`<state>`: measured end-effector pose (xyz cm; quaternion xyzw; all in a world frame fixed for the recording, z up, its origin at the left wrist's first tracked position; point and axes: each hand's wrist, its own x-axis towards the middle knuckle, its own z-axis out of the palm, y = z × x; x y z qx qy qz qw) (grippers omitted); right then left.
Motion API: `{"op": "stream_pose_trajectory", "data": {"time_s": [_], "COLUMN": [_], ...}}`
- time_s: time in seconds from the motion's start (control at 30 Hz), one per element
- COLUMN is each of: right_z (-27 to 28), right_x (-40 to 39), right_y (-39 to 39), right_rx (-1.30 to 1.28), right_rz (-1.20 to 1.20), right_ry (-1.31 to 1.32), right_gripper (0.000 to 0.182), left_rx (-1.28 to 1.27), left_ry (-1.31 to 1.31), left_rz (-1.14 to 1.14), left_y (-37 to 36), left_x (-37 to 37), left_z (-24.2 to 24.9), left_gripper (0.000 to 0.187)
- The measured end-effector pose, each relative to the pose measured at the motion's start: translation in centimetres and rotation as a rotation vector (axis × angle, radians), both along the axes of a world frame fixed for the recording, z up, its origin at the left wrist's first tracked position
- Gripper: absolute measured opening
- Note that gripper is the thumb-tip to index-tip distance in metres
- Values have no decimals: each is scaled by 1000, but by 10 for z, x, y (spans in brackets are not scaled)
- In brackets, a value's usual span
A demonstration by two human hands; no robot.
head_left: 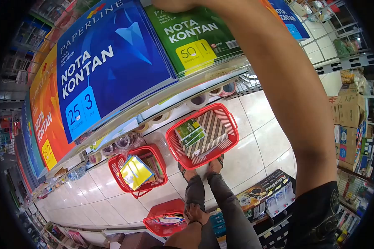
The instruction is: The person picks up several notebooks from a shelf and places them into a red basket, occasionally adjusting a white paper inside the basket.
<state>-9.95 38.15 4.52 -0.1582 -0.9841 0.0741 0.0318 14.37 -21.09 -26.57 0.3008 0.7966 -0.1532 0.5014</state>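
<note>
My right arm reaches up over the shelf, and my right hand (175, 4) is at the top edge of the green nota kontan pads (203, 35). Its fingers are cut off by the frame. Beside the green stack lies a blue stack of nota kontan pads (126, 62). Low in the view, my left hand (196, 213) is against my leg with its fingers curled; what they hold, if anything, is hidden. A red basket (148, 222) with colourful packs in it stands right beside that hand.
On the floor by my feet, a red basket (170, 143) holds a striped box and small green pads. Another red basket (113, 172) holds yellow and blue items. Orange pads (47, 112) sit farther left on the shelf. Tape rolls (197, 101) hang below its edge. Cartons (348, 110) stand right.
</note>
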Motion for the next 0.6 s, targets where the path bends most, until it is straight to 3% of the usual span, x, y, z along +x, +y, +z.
{"op": "stream_pose_trajectory", "data": {"time_s": [0.2,0.33,0.43,0.53,0.6], "right_z": [-23,-17,-14,-10,1], "right_x": [-3,-1,2,11,10], "right_y": [12,9,8,5,0], "right_rx": [78,40,97,123,49], "right_rz": [102,66,66,119,57], "right_ry": [171,128,64,113,-2], "right_gripper": [35,34,35,36,37], "left_rx": [-21,-61,55,-23,-22], "left_ry": [-25,-62,27,-15,-46], "left_rz": [14,36,68,60,65], "left_y": [-1,-1,-9,1,3], "left_x": [-1,1,8,1,-2], "left_z": [-3,-2,-8,-1,1], "left_gripper": [57,55,54,57,59]}}
